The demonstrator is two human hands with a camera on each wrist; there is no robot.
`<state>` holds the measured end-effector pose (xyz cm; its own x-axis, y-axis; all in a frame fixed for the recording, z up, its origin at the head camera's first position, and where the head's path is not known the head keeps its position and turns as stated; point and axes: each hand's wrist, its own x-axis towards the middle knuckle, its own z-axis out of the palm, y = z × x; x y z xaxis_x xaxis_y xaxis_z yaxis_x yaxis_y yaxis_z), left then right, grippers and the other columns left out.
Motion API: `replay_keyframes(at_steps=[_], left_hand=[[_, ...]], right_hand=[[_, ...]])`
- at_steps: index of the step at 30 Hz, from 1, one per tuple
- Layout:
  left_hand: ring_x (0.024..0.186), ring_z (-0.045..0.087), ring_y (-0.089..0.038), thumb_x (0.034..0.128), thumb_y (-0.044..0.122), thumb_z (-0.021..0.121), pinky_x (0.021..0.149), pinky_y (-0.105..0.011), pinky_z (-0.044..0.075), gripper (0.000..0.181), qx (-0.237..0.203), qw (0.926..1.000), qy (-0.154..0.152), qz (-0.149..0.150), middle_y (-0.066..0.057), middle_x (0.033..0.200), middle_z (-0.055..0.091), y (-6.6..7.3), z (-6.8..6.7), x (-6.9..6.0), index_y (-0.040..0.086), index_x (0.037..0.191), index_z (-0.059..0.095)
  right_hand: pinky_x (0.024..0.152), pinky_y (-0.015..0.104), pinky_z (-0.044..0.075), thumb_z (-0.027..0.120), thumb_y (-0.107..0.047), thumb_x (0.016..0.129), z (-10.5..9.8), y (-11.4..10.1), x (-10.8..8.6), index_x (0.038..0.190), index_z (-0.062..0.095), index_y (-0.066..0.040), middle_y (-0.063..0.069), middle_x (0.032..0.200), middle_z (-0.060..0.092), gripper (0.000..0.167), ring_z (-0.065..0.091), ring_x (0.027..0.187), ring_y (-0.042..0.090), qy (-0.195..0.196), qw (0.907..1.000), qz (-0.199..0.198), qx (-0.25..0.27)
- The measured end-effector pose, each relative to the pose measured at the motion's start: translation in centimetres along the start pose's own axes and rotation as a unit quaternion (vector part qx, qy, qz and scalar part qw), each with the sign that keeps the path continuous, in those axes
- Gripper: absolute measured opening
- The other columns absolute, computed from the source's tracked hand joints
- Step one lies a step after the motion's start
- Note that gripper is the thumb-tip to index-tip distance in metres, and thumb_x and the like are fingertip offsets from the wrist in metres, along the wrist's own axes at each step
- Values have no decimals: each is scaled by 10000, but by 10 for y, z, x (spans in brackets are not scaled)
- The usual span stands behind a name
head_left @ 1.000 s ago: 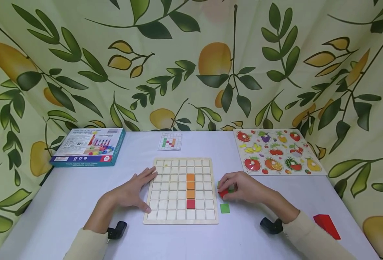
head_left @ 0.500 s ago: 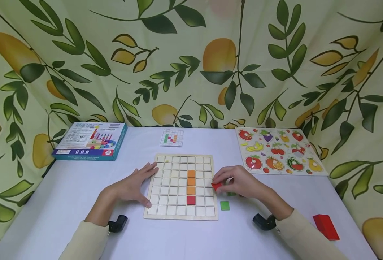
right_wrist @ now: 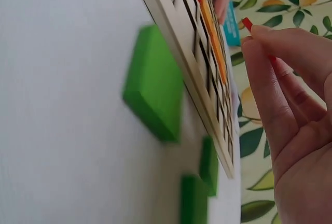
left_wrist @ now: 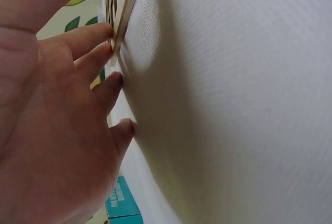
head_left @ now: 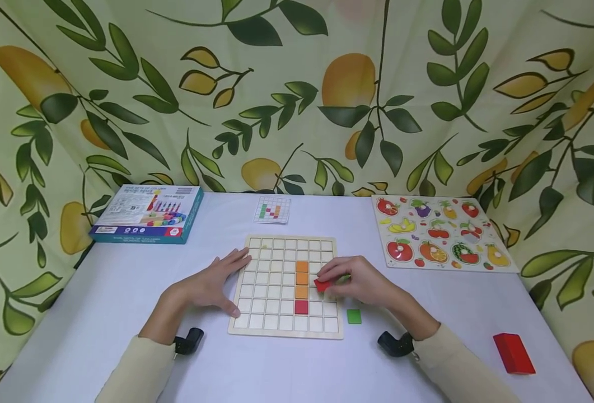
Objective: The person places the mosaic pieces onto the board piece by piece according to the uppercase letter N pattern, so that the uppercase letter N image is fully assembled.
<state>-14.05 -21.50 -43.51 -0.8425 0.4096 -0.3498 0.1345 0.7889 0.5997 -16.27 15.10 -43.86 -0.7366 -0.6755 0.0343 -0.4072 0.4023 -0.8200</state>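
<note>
A wooden grid board (head_left: 286, 334) lies on the table; three orange tiles (head_left: 302, 279) fill cells in one column, with a red tile (head_left: 301, 307) just below them. My left hand (head_left: 207, 285) rests along the board's left edge, fingers spread and thumb near the lower corner. Over the right part of the board, my right hand (head_left: 359, 282) pinches another red square tile (head_left: 322, 285) between thumb and fingers. In the right wrist view that tile's edge (right_wrist: 247, 24) shows at the fingertips, above the board. A green tile (head_left: 354, 317) lies right of the board, and more green pieces (right_wrist: 194, 198) appear from the right wrist.
Behind the board lies a small card (head_left: 271, 210) with a coloured grid pattern. A boxed set (head_left: 145, 215) stands back left, a fruit puzzle board (head_left: 443, 235) back right. A red block (head_left: 513, 354) sits at the front right.
My right hand has lifted the red tile from beside the green pieces and carried it left over the board. The left hand stays at the board's edge; the head view has shifted slightly.
</note>
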Motion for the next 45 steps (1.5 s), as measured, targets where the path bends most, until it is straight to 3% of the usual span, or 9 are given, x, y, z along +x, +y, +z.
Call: replay_keyframes(at_steps=[5, 15, 21, 34, 45], left_hand=[[1627, 22, -362, 618, 366, 968, 1300, -643, 35, 1236, 43, 10000, -15, 32, -48, 1750, 116, 1, -2, 0, 104, 1617, 288], [1625, 24, -368, 617, 378, 968, 1296, -652, 37, 1236, 30, 10000, 11, 15, -49, 1749, 116, 2, -1, 0, 113, 1617, 292], [1626, 30, -359, 618, 384, 967, 1297, -649, 42, 1236, 72, 10000, 29, -39, -45, 1750, 119, 2, 0, 1, 121, 1618, 291], [1626, 25, -360, 623, 385, 965, 1292, -660, 39, 1224, 12, 10000, 29, -61, -45, 1749, 124, 4, 0, 1, 123, 1616, 299], [1628, 19, -351, 625, 386, 960, 1293, -655, 55, 1227, 69, 9999, 8, -148, -37, 1750, 119, 5, 0, 0, 143, 1622, 289]], right_hand=[[940, 177, 573, 826, -151, 855, 15, -2, 7, 1096, 811, -171, -53, 1150, 766, 242, 680, 1127, 137, -20, 10000, 56, 30], [781, 183, 578, 852, -187, 832, 38, -11, 27, 1032, 820, -173, -48, 1005, 768, 203, 647, 890, 68, 105, 9998, 29, 139], [699, 170, 548, 862, -201, 821, 48, -18, 36, 1017, 824, -167, -51, 980, 765, 203, 619, 817, 57, 247, 9995, 115, -182], [832, 204, 563, 868, -210, 813, 64, -21, 42, 1002, 829, -206, -77, 1016, 781, 193, 665, 978, 67, 406, 9959, 460, -659], [825, 219, 539, 891, -205, 783, 68, -26, 44, 948, 832, -210, -77, 981, 790, 176, 648, 934, 64, 509, 9912, 493, -1117]])
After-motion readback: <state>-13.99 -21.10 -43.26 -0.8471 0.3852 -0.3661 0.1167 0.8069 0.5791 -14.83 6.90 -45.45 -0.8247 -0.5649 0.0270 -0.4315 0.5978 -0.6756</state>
